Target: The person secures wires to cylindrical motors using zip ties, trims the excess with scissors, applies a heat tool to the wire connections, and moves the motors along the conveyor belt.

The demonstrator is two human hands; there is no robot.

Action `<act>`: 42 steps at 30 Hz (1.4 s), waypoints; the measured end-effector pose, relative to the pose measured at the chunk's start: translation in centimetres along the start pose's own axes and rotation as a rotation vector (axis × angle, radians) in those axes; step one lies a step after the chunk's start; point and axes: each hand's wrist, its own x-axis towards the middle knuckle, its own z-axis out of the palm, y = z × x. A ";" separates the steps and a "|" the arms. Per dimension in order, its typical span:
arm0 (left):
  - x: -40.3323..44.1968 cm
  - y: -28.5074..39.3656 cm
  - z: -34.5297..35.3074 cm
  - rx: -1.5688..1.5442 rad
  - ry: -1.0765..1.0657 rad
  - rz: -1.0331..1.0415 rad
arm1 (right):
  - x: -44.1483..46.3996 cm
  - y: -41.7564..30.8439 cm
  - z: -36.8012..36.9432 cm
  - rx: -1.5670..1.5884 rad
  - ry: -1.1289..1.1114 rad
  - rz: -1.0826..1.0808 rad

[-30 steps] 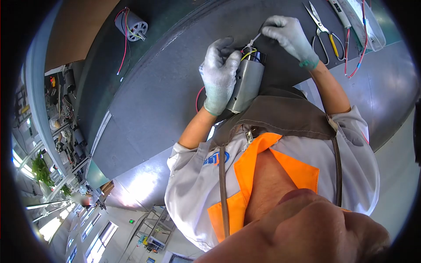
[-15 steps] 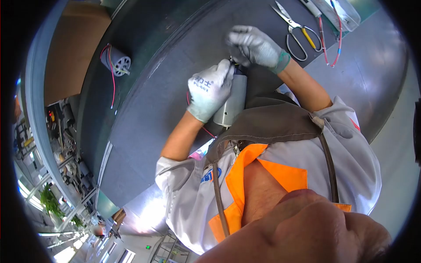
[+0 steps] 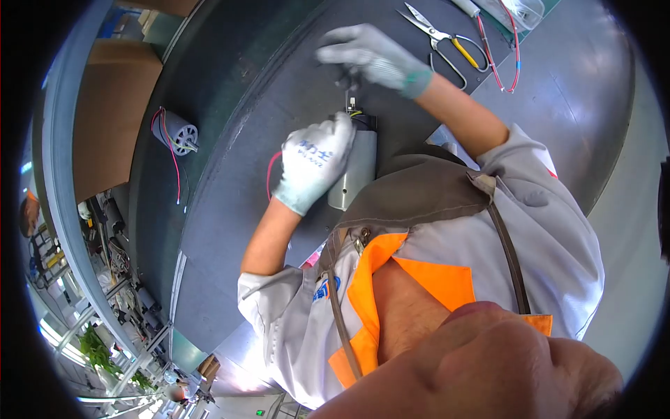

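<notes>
A silver cylindrical motor [image 3: 357,164] lies against the apron, its dark wired end pointing away from me. My left hand [image 3: 315,159], in a white glove, is closed beside that end, its fingertips pinched at the wires [image 3: 356,112]. A red wire [image 3: 270,174] loops out past the wrist. Just above the motor stands a small pale piece [image 3: 352,103]. Over it is my gloved right hand [image 3: 370,59], with some fingers stretched and the lower ones curled at a thin strip; the exact grip is blurred.
Scissors [image 3: 447,40] with one yellow handle lie at the upper right, beside red wires [image 3: 497,77] and a clear tray [image 3: 525,12]. A second motor [image 3: 174,131] with loose wires is on the left. Brown board [image 3: 115,112] and a metal rail [image 3: 63,160] stand farther left.
The view has shifted, so the bench objects appear farther left. My right hand has moved from the motor's right side to above its wired end. My left fingers have closed more tightly.
</notes>
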 end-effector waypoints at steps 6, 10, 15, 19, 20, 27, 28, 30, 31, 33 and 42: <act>1.7 -3.1 -0.2 -0.359 0.180 -0.087 | -8.2 5.1 -12.5 -1.490 0.570 -0.025; 5.7 -3.9 0.7 -0.784 -0.200 -0.170 | -14.1 7.4 -11.2 -1.424 0.477 -0.185; 6.3 -3.9 -1.1 -1.631 -0.328 -0.537 | -16.5 6.7 -11.7 -1.283 0.395 -0.064; 6.0 -4.7 0.8 -1.956 -0.089 -0.644 | -15.2 4.7 -12.1 -0.618 0.311 0.067; 5.9 -4.9 1.0 -1.958 -0.069 -0.645 | -14.4 4.1 -11.6 -0.305 0.222 0.125; 5.6 -4.9 1.2 -2.025 -0.008 -0.698 | -9.2 -0.2 -6.9 -0.977 -0.368 -0.016; 5.6 -4.9 1.5 -2.036 -0.032 -0.690 | -9.0 -0.8 -6.5 -1.092 -0.385 -0.042; 5.4 -4.9 1.7 -2.019 -0.022 -0.701 | -8.8 -1.5 -5.8 -1.157 -0.377 -0.110; 5.4 -4.9 1.6 -2.002 -0.020 -0.703 | -8.8 -2.6 -5.1 -1.285 -0.395 -0.007; 4.4 -4.7 0.7 -1.898 0.092 -0.757 | -9.1 -3.0 -4.9 -1.408 -0.427 0.097; -16.6 -2.4 -11.2 -1.020 -0.205 -0.411 | -5.2 1.8 -15.5 -1.192 0.002 -0.237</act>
